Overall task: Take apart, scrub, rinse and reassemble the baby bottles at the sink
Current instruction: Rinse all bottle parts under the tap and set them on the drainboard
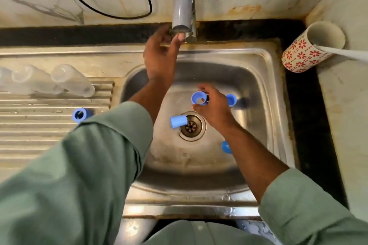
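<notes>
My left hand (161,53) reaches up to the base of the tap (183,2), its fingers curled round the tap's handle below the spout. My right hand (215,108) holds a blue bottle ring (199,98) over the steel sink (264,77), its opening facing up. A blue cap (178,121) lies on its side beside the drain (191,126). Two more blue parts sit in the basin, one (231,99) behind my right hand and another (226,147) partly hidden by my right forearm. Clear bottle bodies (71,79) lie on the drainboard at the left, with a blue ring (79,115) near them.
A floral mug (304,53) leans at the counter's back right corner with a pale handle sticking out of it. A black cable (111,12) loops over the marble wall. The ribbed drainboard (39,135) stretches left of the basin. No water stream shows under the spout.
</notes>
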Available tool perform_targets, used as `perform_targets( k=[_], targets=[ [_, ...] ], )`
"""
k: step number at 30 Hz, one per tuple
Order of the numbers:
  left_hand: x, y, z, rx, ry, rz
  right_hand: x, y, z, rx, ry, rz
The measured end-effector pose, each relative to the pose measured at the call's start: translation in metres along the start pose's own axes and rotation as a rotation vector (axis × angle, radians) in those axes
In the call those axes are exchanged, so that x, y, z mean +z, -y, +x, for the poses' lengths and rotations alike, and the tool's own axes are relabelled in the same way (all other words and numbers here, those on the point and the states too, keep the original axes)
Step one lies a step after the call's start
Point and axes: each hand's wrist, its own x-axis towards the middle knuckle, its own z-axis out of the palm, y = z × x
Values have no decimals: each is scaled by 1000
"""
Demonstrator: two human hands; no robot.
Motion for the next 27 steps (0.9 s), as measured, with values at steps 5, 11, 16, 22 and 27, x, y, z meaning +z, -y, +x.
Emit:
perform_targets(
  k=[5,11,16,22,27],
  targets=[
    [2,-37,34,30,257,162,20,20,7,36,-10,54],
    [9,-37,37,31,342,176,31,19,8,61,-12,134],
    [7,-31,46,82,261,194,42,14,10,127,-27,221],
    [1,-31,49,165,376,505,52,21,6,180,-76,262],
    [1,-33,49,203,348,609,51,17,3,217,-78,281]
  ],
)
